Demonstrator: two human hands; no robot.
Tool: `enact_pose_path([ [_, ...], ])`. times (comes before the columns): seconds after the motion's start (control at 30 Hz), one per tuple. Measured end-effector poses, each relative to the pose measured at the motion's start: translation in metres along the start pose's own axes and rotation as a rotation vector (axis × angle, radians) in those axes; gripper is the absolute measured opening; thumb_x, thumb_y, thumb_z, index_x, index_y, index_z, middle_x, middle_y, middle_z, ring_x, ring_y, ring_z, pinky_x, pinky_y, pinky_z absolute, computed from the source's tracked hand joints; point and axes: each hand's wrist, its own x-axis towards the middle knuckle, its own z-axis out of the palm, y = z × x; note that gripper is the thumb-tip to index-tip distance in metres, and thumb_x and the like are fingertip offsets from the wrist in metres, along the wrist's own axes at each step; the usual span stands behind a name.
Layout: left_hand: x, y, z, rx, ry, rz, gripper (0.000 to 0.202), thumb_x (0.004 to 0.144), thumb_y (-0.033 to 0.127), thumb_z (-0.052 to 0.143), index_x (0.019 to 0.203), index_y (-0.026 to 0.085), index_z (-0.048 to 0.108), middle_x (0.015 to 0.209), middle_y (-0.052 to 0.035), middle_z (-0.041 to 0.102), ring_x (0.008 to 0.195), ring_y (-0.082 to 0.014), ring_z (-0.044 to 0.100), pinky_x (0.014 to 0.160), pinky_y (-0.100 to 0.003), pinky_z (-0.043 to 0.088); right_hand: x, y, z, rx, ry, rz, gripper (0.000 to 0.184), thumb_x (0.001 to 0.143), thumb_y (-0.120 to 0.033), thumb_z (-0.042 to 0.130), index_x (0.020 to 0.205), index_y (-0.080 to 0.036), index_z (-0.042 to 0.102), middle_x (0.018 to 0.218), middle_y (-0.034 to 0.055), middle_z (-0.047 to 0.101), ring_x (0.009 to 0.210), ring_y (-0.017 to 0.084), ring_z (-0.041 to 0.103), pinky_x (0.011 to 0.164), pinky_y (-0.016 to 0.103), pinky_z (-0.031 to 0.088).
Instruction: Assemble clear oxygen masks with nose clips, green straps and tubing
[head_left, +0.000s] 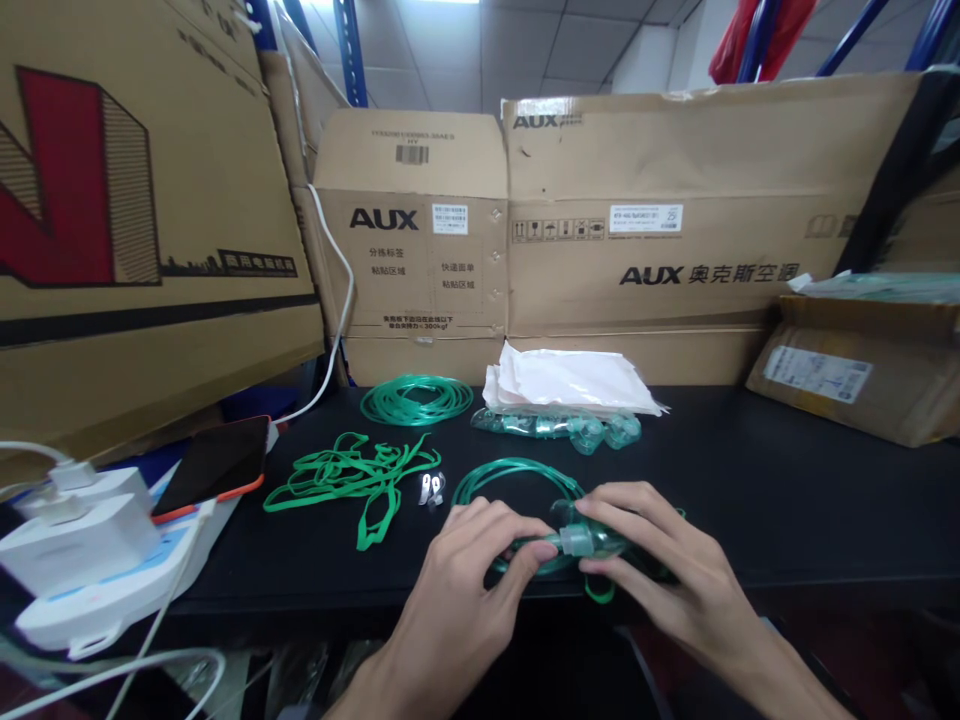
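Note:
Near the table's front edge, my left hand [480, 565] pinches the end of a green plastic tube [517, 466], whose coil lies on the black table behind it. My right hand [660, 545] grips a clear green oxygen mask [609, 541], partly hidden under the fingers. A pale connector [576, 541] sits between the two hands, where tube and mask meet. A bit of green strap [600, 590] hangs below the mask. To the left lie loose green elastic straps [352, 475] and small metal clips [432, 489].
Another green tube coil [417, 400] lies farther back. Beside it, white bags [570, 378] rest on clear green plastic parts [555, 424]. AUX cartons [420, 250] wall off the back. On the left are a phone [214, 465] and a power strip [112, 600] with chargers; an open carton [855, 370] stands right.

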Motion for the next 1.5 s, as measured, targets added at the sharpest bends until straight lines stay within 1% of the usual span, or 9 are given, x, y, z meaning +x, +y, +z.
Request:
enact_pose_path([
  [0.13,-0.0003,0.0011,-0.0023,0.003,-0.08,-0.096,0.012,0.102,0.018,0.06,0.095,0.026,0.067,0.093,0.0052,0.071,0.088,-0.0188,0.062,0.089,-0.034,0.04,-0.0036,-0.0001,0.0005,-0.02,-0.001,-0.044,0.038,0.099,-0.012,0.064,0.136,-0.014,0.058,0.119,0.0114,0.061,0.112,0.02,0.059,0.091,0.028,0.054],
  [0.27,0.001,0.0049,-0.0055,-0.013,-0.148,-0.147,0.012,0.103,0.021,0.057,0.094,0.026,0.065,0.093,0.0051,0.069,0.09,-0.0191,0.062,0.097,-0.037,0.039,-0.0045,0.0011,0.0014,-0.01,-0.012,-0.067,0.04,0.098,-0.008,0.065,0.137,-0.014,0.058,0.12,0.012,0.06,0.114,0.021,0.058,0.092,0.031,0.054],
  [0.43,0.0025,0.0065,-0.0067,-0.02,-0.172,-0.156,0.014,0.103,0.018,0.054,0.094,0.026,0.062,0.094,0.004,0.066,0.092,-0.02,0.061,0.103,-0.041,0.037,-0.0048,0.0027,0.001,0.015,-0.009,-0.094,0.043,0.097,-0.002,0.062,0.138,-0.015,0.06,0.12,0.0122,0.06,0.113,0.021,0.059,0.09,0.032,0.055],
  [0.63,0.0014,0.0069,-0.0071,-0.021,-0.198,-0.161,0.012,0.104,0.02,0.053,0.096,0.025,0.061,0.095,0.002,0.065,0.096,-0.0219,0.059,0.103,-0.042,0.036,-0.0087,0.0044,0.0003,0.072,0.001,-0.086,0.05,0.094,0.002,0.063,0.14,-0.016,0.059,0.121,0.0123,0.061,0.114,0.022,0.059,0.091,0.034,0.056],
  [0.77,0.0012,0.0067,-0.0076,-0.008,-0.209,-0.153,0.012,0.104,0.019,0.053,0.097,0.024,0.061,0.096,0.0015,0.065,0.096,-0.0219,0.059,0.104,-0.043,0.035,-0.008,0.0048,0.0008,0.095,0.006,-0.078,0.05,0.093,0.003,0.065,0.138,-0.016,0.061,0.12,0.0121,0.062,0.113,0.022,0.061,0.091,0.035,0.056],
  [1.07,0.001,0.0057,-0.0067,0.034,-0.197,-0.108,0.014,0.103,0.015,0.052,0.096,0.023,0.062,0.095,0.0002,0.065,0.093,-0.0218,0.059,0.095,-0.039,0.038,-0.0062,0.0033,0.001,0.088,0.01,-0.062,0.047,0.094,-0.001,0.065,0.137,-0.019,0.064,0.114,0.0117,0.067,0.106,0.024,0.066,0.084,0.037,0.06],
  [1.2,0.0011,0.006,-0.0061,0.042,-0.189,-0.102,0.014,0.103,0.014,0.054,0.096,0.023,0.062,0.094,0.0006,0.065,0.093,-0.0217,0.059,0.095,-0.039,0.037,-0.0052,0.0023,0.0005,0.089,0.013,-0.06,0.045,0.094,-0.003,0.065,0.137,-0.019,0.063,0.113,0.0112,0.068,0.106,0.023,0.066,0.084,0.035,0.06],
  [1.33,-0.0007,0.0045,-0.0049,0.049,-0.15,-0.06,0.012,0.104,0.016,0.055,0.099,0.023,0.064,0.095,0.0011,0.066,0.091,-0.0207,0.059,0.093,-0.038,0.038,-0.0031,0.0025,0.0003,0.08,0.001,-0.041,0.042,0.095,-0.009,0.069,0.136,-0.017,0.062,0.113,0.011,0.066,0.106,0.021,0.065,0.087,0.031,0.058],
  [1.5,-0.0033,-0.0003,-0.0009,0.101,-0.076,0.022,0.011,0.104,0.017,0.056,0.101,0.023,0.064,0.094,0.0009,0.068,0.087,-0.0203,0.06,0.092,-0.038,0.039,-0.002,0.0018,0.0013,0.018,-0.014,-0.029,0.038,0.098,-0.016,0.067,0.136,-0.016,0.061,0.112,0.0107,0.065,0.104,0.02,0.064,0.087,0.029,0.058],
])
